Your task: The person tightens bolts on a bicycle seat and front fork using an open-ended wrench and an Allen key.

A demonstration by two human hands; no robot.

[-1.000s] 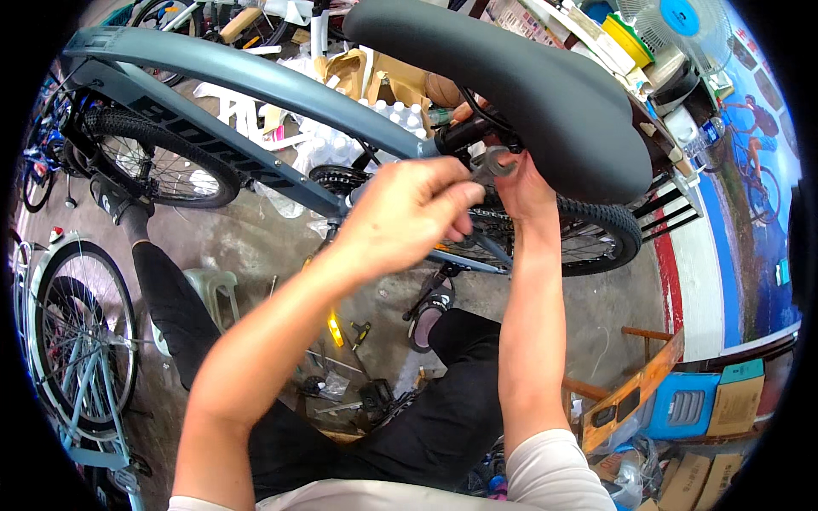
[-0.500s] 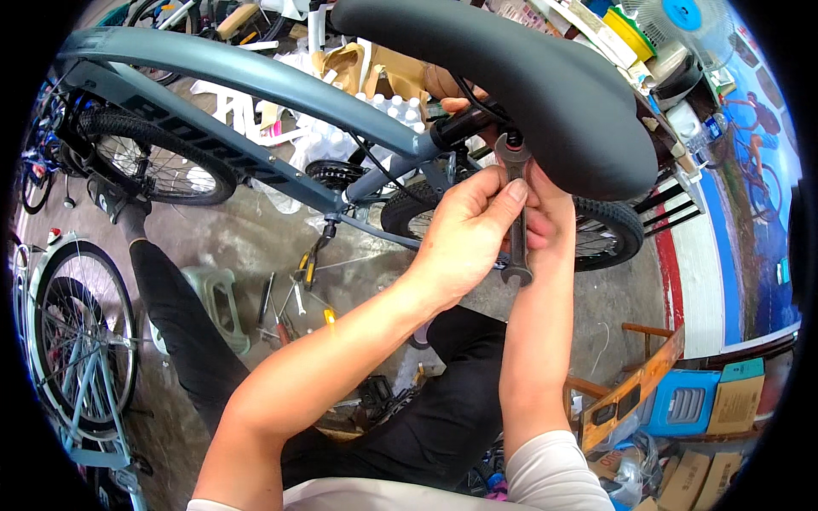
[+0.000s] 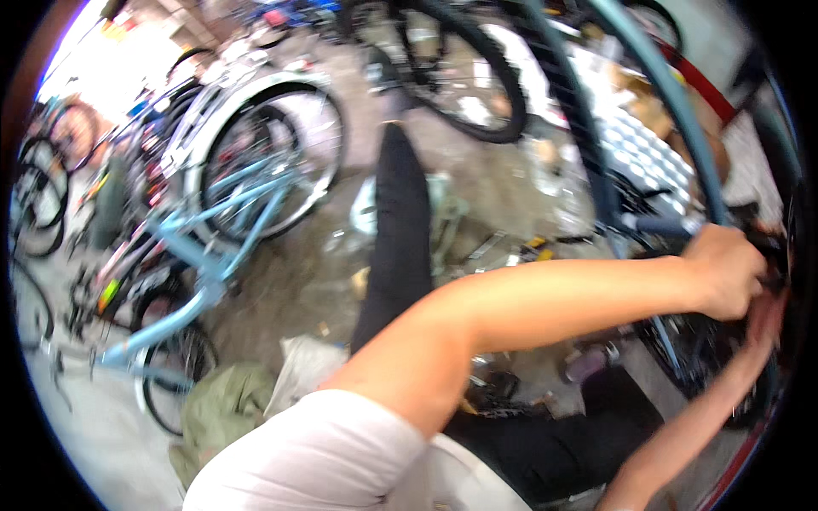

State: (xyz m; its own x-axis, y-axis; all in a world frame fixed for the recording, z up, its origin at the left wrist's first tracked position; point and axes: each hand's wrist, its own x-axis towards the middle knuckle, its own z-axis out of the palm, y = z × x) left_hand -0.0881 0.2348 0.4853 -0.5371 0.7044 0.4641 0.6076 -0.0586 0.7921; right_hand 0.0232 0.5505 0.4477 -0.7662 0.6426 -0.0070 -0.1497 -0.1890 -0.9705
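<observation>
At the right rim of the head view, my left hand is closed beside the grey-blue bicycle frame, near its seat end. What its fingers wrap around is hidden, and no spanner can be made out. Just below it is my right hand, smeared by motion and partly cut by the dark rim, so its fingers do not show clearly. The dark saddle is only partly visible at the far right edge. Below the hands lies a blurred dark wheel.
A light-blue bicycle stands at the left among several other bikes. My outstretched leg crosses in front of a pale green stool. Tools and plastic litter lie on the floor. An olive cloth is at the lower left.
The view has swung left, so the bicycle and both hands now sit at the right rim. The open-end spanner, seen before in my hands under the saddle, no longer shows.
</observation>
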